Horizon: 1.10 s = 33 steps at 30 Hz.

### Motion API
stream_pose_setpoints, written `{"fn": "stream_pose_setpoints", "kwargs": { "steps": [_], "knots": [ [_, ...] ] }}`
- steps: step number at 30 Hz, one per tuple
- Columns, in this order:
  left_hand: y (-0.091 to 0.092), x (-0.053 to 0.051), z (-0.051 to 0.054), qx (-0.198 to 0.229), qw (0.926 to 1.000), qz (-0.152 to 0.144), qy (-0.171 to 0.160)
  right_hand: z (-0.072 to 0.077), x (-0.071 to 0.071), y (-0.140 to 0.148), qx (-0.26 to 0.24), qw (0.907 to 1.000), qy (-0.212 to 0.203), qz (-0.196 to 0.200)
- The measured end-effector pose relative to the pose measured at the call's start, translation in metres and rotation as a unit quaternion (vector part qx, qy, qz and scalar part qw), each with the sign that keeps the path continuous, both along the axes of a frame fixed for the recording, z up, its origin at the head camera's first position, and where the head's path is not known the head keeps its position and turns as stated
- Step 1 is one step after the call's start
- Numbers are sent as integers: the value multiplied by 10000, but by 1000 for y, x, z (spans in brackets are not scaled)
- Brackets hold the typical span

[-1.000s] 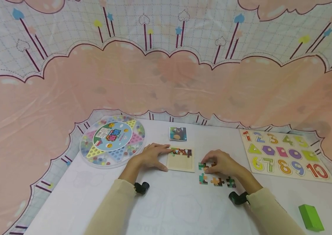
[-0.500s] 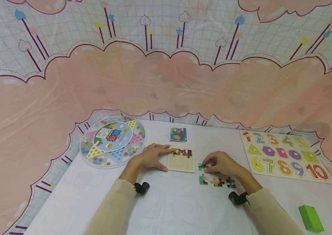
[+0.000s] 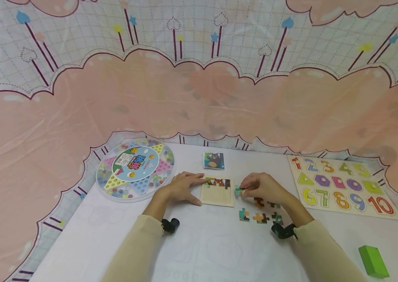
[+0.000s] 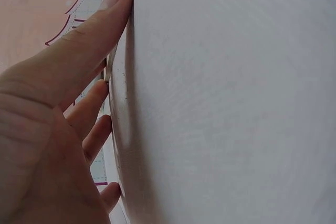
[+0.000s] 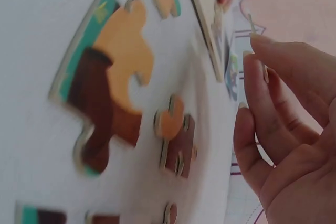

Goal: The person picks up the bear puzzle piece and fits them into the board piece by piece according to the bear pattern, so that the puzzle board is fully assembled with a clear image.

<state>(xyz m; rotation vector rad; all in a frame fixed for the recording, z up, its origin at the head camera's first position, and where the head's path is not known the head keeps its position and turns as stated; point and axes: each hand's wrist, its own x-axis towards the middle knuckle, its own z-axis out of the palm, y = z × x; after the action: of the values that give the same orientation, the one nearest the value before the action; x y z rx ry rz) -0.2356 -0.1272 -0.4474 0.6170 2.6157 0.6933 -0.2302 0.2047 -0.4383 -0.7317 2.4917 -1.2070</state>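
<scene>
My left hand [image 3: 184,187] rests at the left side of a square wooden puzzle board [image 3: 216,199]. Its index finger touches the upper left of the frame, and its thumb [image 4: 89,40] lies against the lower left edge. Several joined pieces showing a bear's head fill the board's top row. Between thumb and index finger, my right hand [image 3: 264,188] pinches a green and tan puzzle piece [image 3: 239,190], lifted just right of the board. In the right wrist view that piece shows only edge-on. Loose puzzle pieces [image 3: 261,218] lie below the right hand, some partly covered by it.
A picture card of a bear [image 3: 214,161] lies behind the board. To the left is a round marble board game [image 3: 135,168]. On the right lie a number and shape board [image 3: 343,188] and a green block [image 3: 373,261].
My right hand has picked the green and tan puzzle piece up from the loose rows and moved slightly up and left, uncovering pieces beneath. The left hand has stayed in place.
</scene>
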Motion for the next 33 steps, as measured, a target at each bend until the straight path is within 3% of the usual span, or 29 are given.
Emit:
{"fn": "stream_pose_setpoints", "kwargs": {
  "steps": [7,15,23,29,33],
  "knots": [
    [0,0,1,43,10000,46,-49,2,-3,-14,-65,9998,-117,-162],
    [-2,0,-1,18,10000,20,-79,-9,-6,-39,198,9937,-418,-1018],
    [-2,0,-1,15,10000,30,-71,-12,-7,-67,59,9918,-533,-1159],
    [-1,0,0,-9,10000,-5,-23,-16,-11,-83,53,9949,-280,-965],
    [-1,0,0,39,10000,11,-45,-16,-11,-92,-24,9937,-309,-1076]
  ]
}}
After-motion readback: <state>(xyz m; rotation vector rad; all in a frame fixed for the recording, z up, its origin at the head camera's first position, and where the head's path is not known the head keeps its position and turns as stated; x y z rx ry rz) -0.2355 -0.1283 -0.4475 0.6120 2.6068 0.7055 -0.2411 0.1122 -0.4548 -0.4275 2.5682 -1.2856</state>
